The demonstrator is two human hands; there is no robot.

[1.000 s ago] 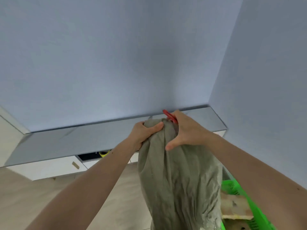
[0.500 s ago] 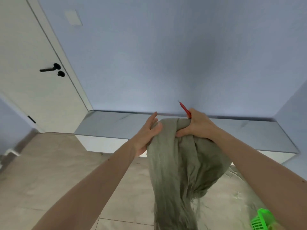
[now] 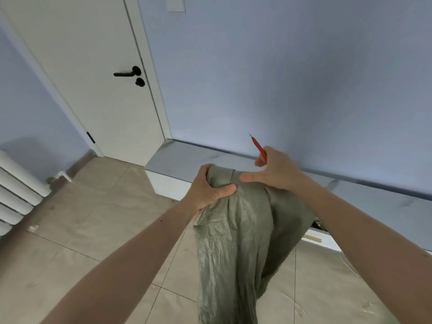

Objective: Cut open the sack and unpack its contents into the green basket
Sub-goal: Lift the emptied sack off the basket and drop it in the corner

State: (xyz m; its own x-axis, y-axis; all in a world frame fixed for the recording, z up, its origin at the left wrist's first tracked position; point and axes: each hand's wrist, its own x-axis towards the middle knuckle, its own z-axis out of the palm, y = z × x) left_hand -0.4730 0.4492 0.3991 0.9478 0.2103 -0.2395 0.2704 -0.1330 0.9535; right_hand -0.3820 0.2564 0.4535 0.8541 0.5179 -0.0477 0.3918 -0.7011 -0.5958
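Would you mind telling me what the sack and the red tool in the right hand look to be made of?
The sack looks like woven cloth or woven plastic, grey-green with a slight sheen: it folds and creases softly where the left hand grips it. The red tool, held in the right hand, looks like smooth plastic with a thin pointed tip, possibly metal; it is too small to be sure.

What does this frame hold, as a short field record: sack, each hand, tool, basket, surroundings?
sack: grey-green sack, held up off the floor, hanging limp
left hand: left hand grips the sack's top, thumb across the fabric
right hand: right hand holds a red cutter, thumb resting on the sack's top
tool: cutter points up, away from the fabric
basket: not in view
surroundings: white door, tiled floor, radiator
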